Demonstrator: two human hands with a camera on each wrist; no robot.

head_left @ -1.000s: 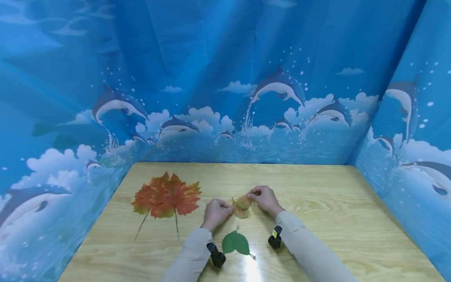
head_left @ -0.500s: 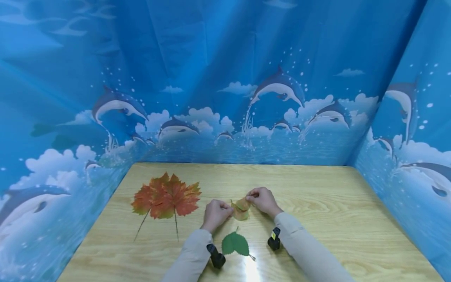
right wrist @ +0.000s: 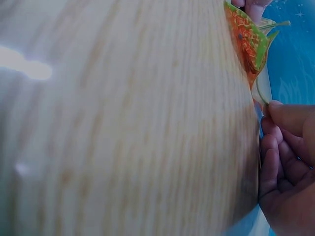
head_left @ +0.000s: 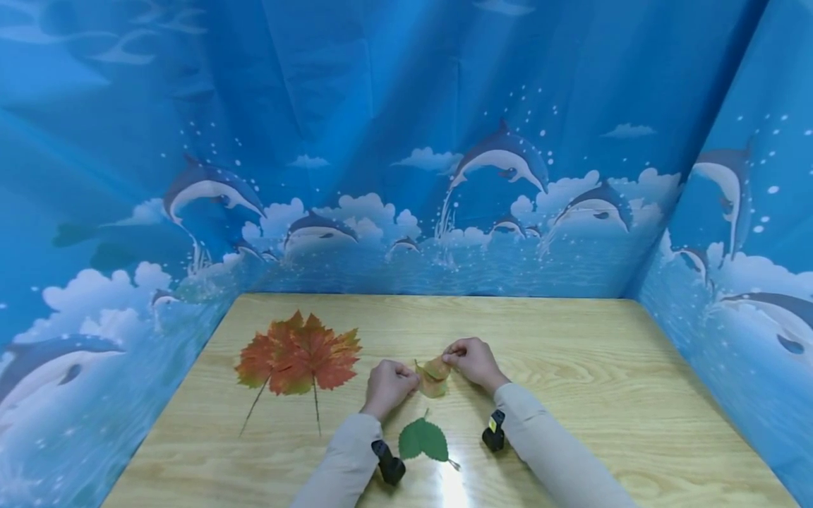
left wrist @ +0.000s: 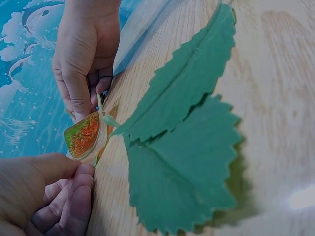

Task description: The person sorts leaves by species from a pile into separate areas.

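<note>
Between my two hands, small yellow-orange leaves [head_left: 435, 386] with green edges overlap above the wooden table. My left hand [head_left: 389, 388] pinches their left side between thumb and forefinger. From the right, my right hand [head_left: 475, 360] pinches a thin stem [right wrist: 262, 93] on that side, seen in the right wrist view. An orange, veined leaf face [left wrist: 84, 135] shows between both hands in the left wrist view. Closer to me lies a pair of green leaves [head_left: 423, 439] with toothed edges, joined at their tips or overlapping; I cannot tell which.
Red-orange maple leaves [head_left: 298, 356] with long dark stems lie overlapped at the left of the wooden table [head_left: 610, 381]. Blue cloth [head_left: 394, 92] printed with dolphins walls the back and sides. Black wrist cameras [head_left: 390, 463] hang at both sleeves.
Both hands keep their pinch on the yellow-orange leaves. The right hand and the leaves have shifted very slightly left and toward me. The green and maple leaves lie as before.
</note>
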